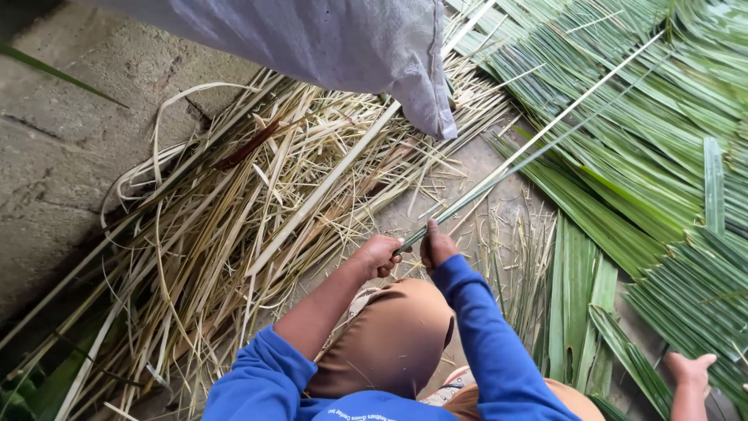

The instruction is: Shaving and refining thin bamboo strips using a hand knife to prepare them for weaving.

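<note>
Both hands, left hand (377, 254) and right hand (436, 245), gripped one palm leaf strip's (499, 173) near end. Its length ran far-right, away over the green leaf pile (654, 156).

You're gripping a smooth green leaf strip (499, 175), rough concrete floor (62, 148) lying matt, dry straw-like fibres (234, 210), woven plastic sack (335, 39) hanging.

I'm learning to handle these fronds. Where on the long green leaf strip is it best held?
Probably at its near end, coming from below: both the left hand and right hand pinch the long green leaf strip there, while the rest runs thin and unsupported up toward the green leaf pile.
</note>
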